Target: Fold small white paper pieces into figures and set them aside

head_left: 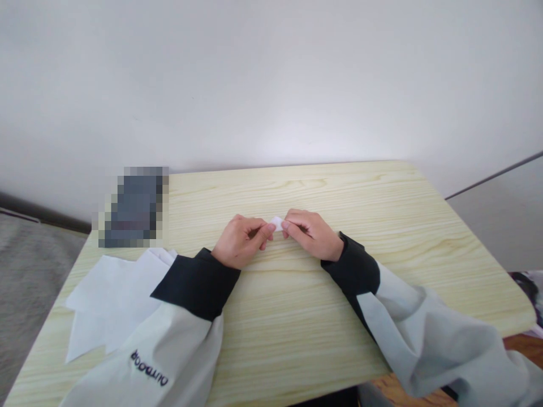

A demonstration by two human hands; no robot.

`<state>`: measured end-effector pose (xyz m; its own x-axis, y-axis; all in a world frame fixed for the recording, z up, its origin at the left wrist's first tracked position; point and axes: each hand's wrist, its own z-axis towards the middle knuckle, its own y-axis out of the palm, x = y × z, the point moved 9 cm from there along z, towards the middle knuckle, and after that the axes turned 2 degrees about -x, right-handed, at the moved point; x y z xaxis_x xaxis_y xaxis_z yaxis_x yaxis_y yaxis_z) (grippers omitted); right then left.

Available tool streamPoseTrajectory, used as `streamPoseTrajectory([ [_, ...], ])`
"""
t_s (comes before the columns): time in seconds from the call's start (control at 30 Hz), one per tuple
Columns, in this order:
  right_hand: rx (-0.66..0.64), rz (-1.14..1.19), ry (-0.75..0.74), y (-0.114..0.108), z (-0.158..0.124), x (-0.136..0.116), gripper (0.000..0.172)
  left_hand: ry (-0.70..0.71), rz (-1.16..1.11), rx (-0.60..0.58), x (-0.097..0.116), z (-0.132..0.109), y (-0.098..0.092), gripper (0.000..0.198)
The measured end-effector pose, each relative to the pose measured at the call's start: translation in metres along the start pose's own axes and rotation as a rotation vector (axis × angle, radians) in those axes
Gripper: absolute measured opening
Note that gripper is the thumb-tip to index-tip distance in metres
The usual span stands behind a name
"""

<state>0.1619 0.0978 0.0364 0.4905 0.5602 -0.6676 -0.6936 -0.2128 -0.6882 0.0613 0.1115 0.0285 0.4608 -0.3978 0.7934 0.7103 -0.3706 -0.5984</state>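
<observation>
A small folded piece of white paper [277,223] is pinched between both hands above the middle of a light wooden table [339,192]. My left hand [240,240] grips its left side with thumb and curled fingers. From the right, my right hand [311,233] pinches the other end the same way. Most of the paper is hidden by my fingertips. Both arms wear grey sleeves with dark cuffs.
Several loose white paper sheets [106,299] lie on the table's left front, partly under my left sleeve. A blurred dark object [133,206] sits at the far left of the table. A white wall stands right behind the table.
</observation>
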Motion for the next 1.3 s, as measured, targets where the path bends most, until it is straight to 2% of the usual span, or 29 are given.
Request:
streamPoseTrajectory([
  [0.27, -0.081, -0.062, -0.018, 0.008, -0.002, -0.002, 0.027, 0.104, 0.069, -0.026, 0.008, -0.001, 0.003, 0.036],
  [0.6, -0.094, -0.113, -0.056, 0.011, -0.002, -0.005, 0.028, 0.121, 0.189, -0.032, 0.007, -0.002, 0.007, 0.035],
  [0.8, -0.076, 0.024, -0.058, 0.006, -0.002, -0.006, 0.025, 0.071, 0.073, -0.027, 0.006, -0.002, 0.006, 0.035],
  [1.03, -0.073, 0.003, -0.066, 0.006, -0.002, -0.005, 0.025, 0.064, 0.058, -0.051, 0.008, -0.002, 0.006, 0.037],
  [1.3, -0.030, 0.049, -0.053, 0.002, -0.002, -0.006, 0.019, -0.004, -0.007, 0.030, 0.002, -0.002, 0.000, 0.035],
])
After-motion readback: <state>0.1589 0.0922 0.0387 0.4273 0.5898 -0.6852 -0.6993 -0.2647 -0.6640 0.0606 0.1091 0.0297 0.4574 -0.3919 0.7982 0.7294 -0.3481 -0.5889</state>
